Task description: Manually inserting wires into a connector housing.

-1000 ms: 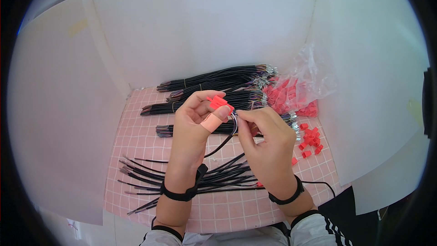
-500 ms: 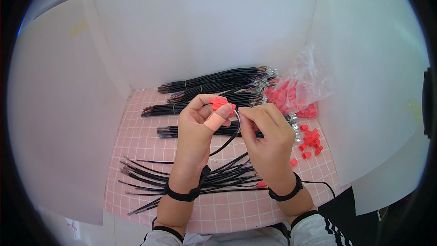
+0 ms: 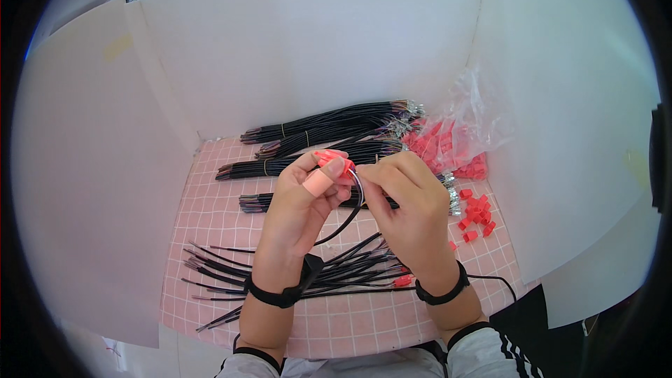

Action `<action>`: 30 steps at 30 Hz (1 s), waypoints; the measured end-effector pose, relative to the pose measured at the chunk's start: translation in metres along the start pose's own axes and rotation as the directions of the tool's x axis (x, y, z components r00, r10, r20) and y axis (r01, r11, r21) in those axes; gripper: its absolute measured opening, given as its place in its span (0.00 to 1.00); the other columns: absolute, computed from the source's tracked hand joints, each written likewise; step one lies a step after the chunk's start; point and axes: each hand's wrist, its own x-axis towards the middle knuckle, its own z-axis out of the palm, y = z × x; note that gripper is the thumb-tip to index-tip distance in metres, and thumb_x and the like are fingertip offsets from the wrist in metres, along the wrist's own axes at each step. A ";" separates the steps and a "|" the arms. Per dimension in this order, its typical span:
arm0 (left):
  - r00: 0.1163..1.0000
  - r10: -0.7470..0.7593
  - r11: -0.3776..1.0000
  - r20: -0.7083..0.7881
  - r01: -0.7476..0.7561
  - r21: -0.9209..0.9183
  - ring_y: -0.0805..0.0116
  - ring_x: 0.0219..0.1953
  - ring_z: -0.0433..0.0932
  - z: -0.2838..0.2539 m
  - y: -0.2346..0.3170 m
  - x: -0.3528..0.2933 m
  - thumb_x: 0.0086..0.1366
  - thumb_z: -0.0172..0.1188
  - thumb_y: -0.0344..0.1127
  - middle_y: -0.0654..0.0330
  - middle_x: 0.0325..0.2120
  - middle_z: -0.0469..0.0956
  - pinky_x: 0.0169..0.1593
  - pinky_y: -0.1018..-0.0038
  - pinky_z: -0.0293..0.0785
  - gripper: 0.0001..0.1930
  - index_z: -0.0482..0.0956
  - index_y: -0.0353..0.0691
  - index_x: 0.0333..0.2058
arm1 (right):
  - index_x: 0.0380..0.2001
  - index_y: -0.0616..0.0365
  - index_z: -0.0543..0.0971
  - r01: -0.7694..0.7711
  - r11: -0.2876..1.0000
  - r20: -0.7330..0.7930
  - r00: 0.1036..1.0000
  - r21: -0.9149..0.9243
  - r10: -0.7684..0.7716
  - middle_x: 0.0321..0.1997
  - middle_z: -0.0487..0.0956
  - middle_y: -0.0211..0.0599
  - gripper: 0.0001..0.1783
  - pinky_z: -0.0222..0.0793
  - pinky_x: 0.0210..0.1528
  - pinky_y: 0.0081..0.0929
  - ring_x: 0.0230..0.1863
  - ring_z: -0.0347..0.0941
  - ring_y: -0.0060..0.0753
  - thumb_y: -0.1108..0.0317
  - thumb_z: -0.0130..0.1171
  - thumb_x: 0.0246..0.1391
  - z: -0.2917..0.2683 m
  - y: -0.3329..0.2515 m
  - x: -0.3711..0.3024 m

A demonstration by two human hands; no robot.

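Pinched between the thumb and fingers of my left hand (image 3: 308, 185) is a red plastic connector housing (image 3: 334, 161). A black cable (image 3: 343, 227) with thin coloured wires at its end curves up to the housing. My right hand (image 3: 413, 192) is closed beside it, thumb and forefinger pinching at the thin wires (image 3: 359, 178). The fingertips partly hide where wires and housing meet. Below my forearms lies a spread of loose black cables (image 3: 350, 276), one with a red housing (image 3: 403, 281) on its end.
Bundles of black cables (image 3: 329, 122) with metal-tipped ends lie across the back of the pink checked tabletop (image 3: 210, 224). A clear plastic bag of red housings (image 3: 448, 147) sits at the back right, with several loose red housings (image 3: 476, 213) in front. White panels (image 3: 315, 35) stand around the table.
My left hand has tilted and shifted slightly left with the red connector housing. My right hand has moved slightly left along with it, still pinching at the wires.
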 end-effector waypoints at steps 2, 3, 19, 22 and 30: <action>0.995 0.071 0.994 -0.073 -0.064 0.093 0.78 0.28 0.72 0.004 0.000 -0.001 0.54 0.58 0.29 0.61 0.26 0.75 0.34 0.80 0.69 0.11 0.70 0.36 0.36 | 0.25 0.61 0.73 -0.070 0.996 0.016 0.997 0.046 0.069 0.21 0.68 0.34 0.09 0.62 0.22 0.24 0.23 0.66 0.33 0.82 0.57 0.35 -0.001 0.002 0.000; 0.995 0.070 0.994 -0.072 -0.063 0.094 0.78 0.28 0.72 0.006 -0.001 -0.001 0.54 0.58 0.29 0.61 0.26 0.75 0.34 0.80 0.69 0.11 0.70 0.36 0.36 | 0.24 0.61 0.73 -0.141 0.986 0.037 0.990 0.091 0.138 0.21 0.68 0.34 0.08 0.62 0.21 0.23 0.22 0.66 0.32 0.82 0.57 0.37 -0.001 0.003 0.000; 0.985 0.175 0.968 0.012 -0.174 0.180 0.74 0.31 0.74 0.006 0.004 -0.004 0.51 0.60 0.25 0.56 0.29 0.75 0.37 0.80 0.72 0.16 0.68 0.32 0.39 | 0.24 0.62 0.74 -0.238 0.937 0.084 0.971 0.257 0.223 0.21 0.70 0.33 0.06 0.64 0.20 0.15 0.19 0.68 0.22 0.80 0.59 0.39 -0.005 0.006 0.003; 0.986 0.168 0.972 0.016 -0.168 0.167 0.74 0.31 0.74 0.006 0.004 -0.004 0.52 0.59 0.25 0.56 0.30 0.75 0.37 0.80 0.72 0.16 0.68 0.32 0.40 | 0.25 0.62 0.75 -0.279 0.921 0.090 0.960 0.273 0.264 0.21 0.71 0.33 0.06 0.64 0.20 0.15 0.20 0.68 0.20 0.80 0.59 0.39 -0.005 0.004 0.002; 0.979 0.205 0.972 0.004 -0.204 0.120 0.74 0.31 0.74 0.006 0.005 -0.004 0.52 0.59 0.26 0.56 0.29 0.75 0.38 0.79 0.71 0.15 0.68 0.32 0.39 | 0.25 0.61 0.75 -0.262 0.918 0.008 0.962 0.297 0.272 0.21 0.71 0.32 0.07 0.64 0.22 0.15 0.21 0.68 0.21 0.81 0.59 0.38 -0.002 -0.001 0.002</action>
